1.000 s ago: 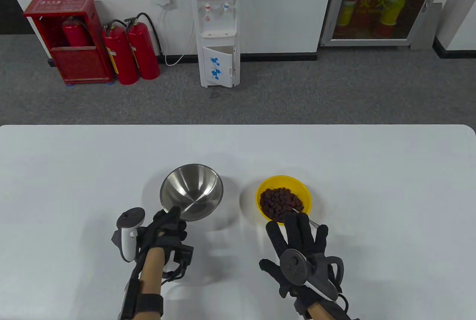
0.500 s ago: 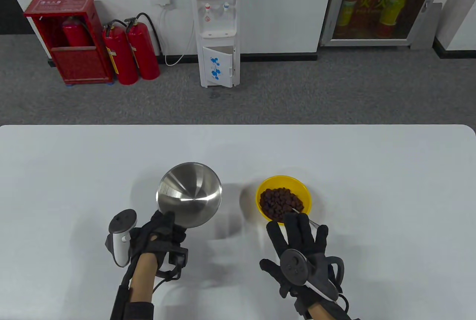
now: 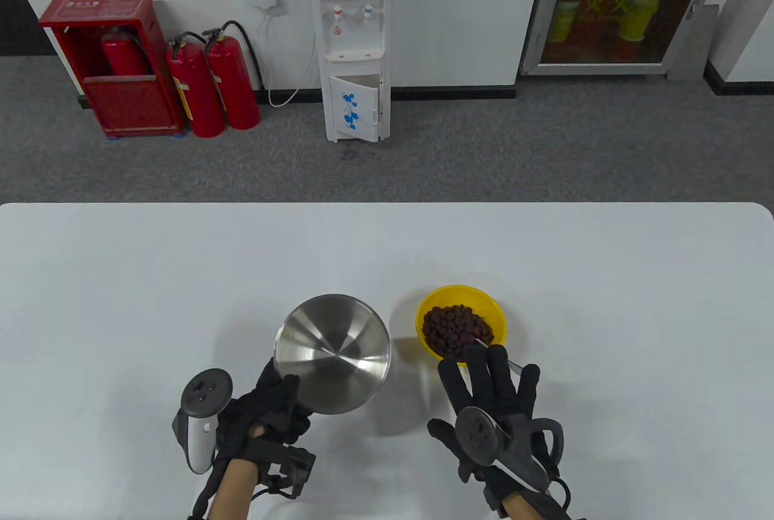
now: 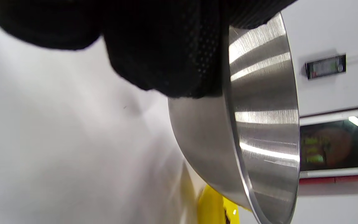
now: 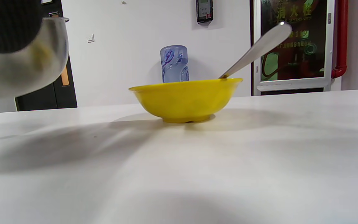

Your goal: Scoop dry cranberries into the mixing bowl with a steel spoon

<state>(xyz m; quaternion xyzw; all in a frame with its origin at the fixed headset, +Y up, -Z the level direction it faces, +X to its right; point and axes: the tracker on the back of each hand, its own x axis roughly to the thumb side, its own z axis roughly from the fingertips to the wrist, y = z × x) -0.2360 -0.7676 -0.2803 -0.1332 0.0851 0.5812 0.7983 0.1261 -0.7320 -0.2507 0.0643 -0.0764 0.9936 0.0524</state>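
My left hand [image 3: 275, 408] grips the near rim of the steel mixing bowl [image 3: 332, 351] and holds it lifted and tilted above the table; it shows close in the left wrist view [image 4: 259, 130] and at the left edge of the right wrist view [image 5: 26, 62]. The bowl looks empty inside. A yellow bowl [image 3: 493, 308] of dark dry cranberries [image 3: 456, 329] stands on the table just right of it. The steel spoon [image 5: 256, 49] leans in the yellow bowl, handle up to the right. My right hand [image 3: 490, 384] lies flat with fingers spread just near of the yellow bowl, over the spoon's handle [image 3: 514, 366].
The white table [image 3: 121, 302] stretches wide to both sides and to its far edge [image 3: 387, 204]. Beyond it on the floor stand a water dispenser [image 3: 354, 42] and red fire extinguishers [image 3: 211, 84].
My left hand has carried the steel bowl to the right and toward me, closer to the yellow bowl. My right hand has barely shifted.
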